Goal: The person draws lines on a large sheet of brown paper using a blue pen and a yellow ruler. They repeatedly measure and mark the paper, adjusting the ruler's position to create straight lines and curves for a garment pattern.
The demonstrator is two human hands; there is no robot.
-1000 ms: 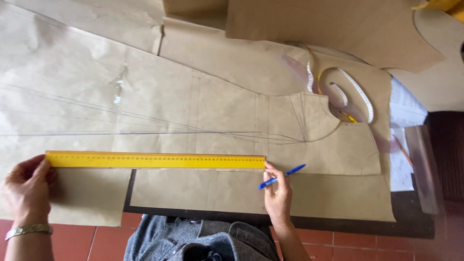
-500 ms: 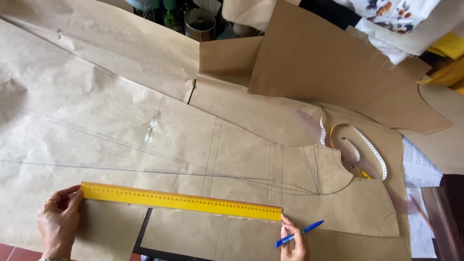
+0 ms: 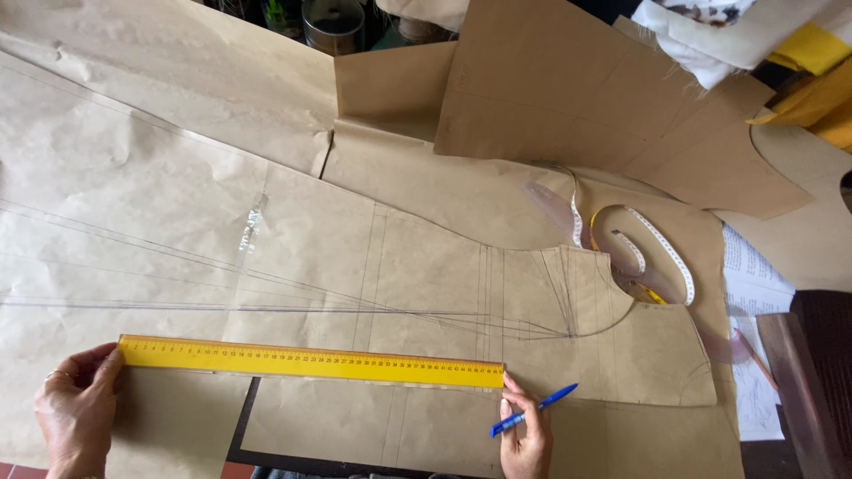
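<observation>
A long yellow ruler (image 3: 311, 362) lies flat across a brown paper pattern piece (image 3: 426, 275) marked with pencil lines. My left hand (image 3: 78, 408) pinches the ruler's left end. My right hand (image 3: 525, 435) touches the ruler's right end with a fingertip and holds a blue pen (image 3: 534, 410) that points up and to the right. The ruler slants slightly down to the right, just below the converging pencil lines.
A white measuring tape (image 3: 639, 248) and a clear curved ruler (image 3: 555, 206) lie at the right. Cardboard pattern pieces (image 3: 612, 115) overlap at the top. A metal can (image 3: 333, 22) stands at the far edge. Yellow and white cloth (image 3: 781, 44) is piled at the top right.
The view has tilted upward, so the far edge of the table shows. Both hands stay on the ruler's ends; the ruler has tilted slightly clockwise.
</observation>
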